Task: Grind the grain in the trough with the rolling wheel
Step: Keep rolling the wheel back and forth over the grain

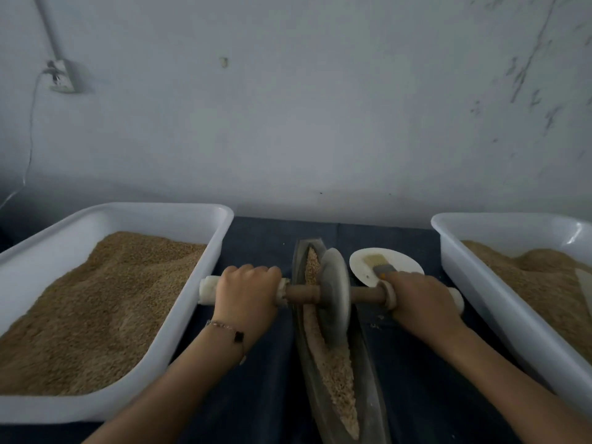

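From the head view, I had my left hand (246, 288) and right hand (416, 299) each curled around an end of the axle (368, 294). The wheel (334, 291) stood upright in the trough (362, 363), on the grain (336, 373), between two tubs (205, 219).

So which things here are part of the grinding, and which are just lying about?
In use:
- left hand and right hand, gripping the axle handles
- rolling wheel
- trough
- grain

Lying about:
- left tub of grain
- right tub
- white plate with brush
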